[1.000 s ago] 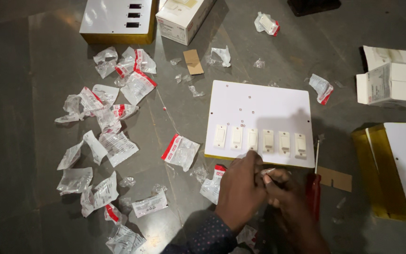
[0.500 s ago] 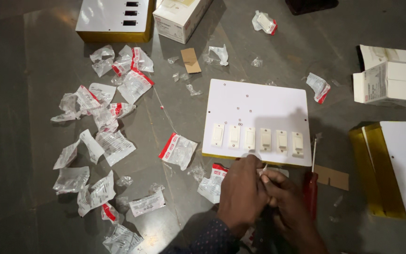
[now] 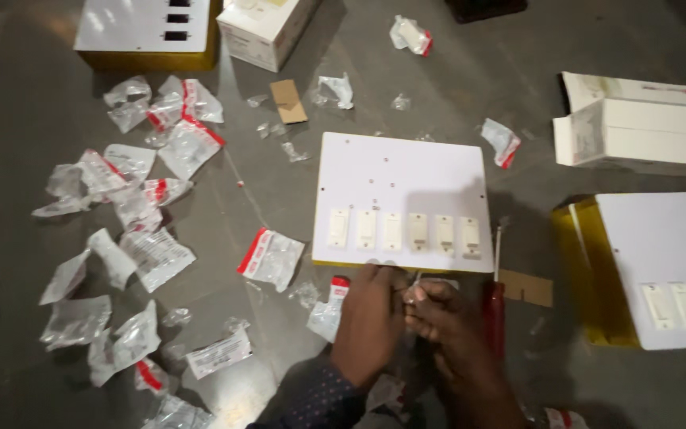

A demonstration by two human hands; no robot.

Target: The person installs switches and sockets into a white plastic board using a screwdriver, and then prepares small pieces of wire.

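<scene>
White switch plate [image 3: 402,187] lies flat on the grey floor [image 3: 9,95], about where it was a second ago. Both hands, left [image 3: 371,318] and right [image 3: 446,322], have stayed pinched together on something tiny at its near edge, red screwdriver [image 3: 495,306] just right.

— What are you sitting on there?

— You're over a grey stone floor [image 3: 25,95], polished enough to throw back a soft glare near the bottom edge of your view.

— Any walls, windows, furniture?

— None that you can see; the floor fills the whole view.

— How is the light?

— Dim and uneven. It's brighter towards the upper left of the floor, and a dark shadow lies on the right, between the middle and the far right edge. Faint joint lines cross the slabs.
</scene>
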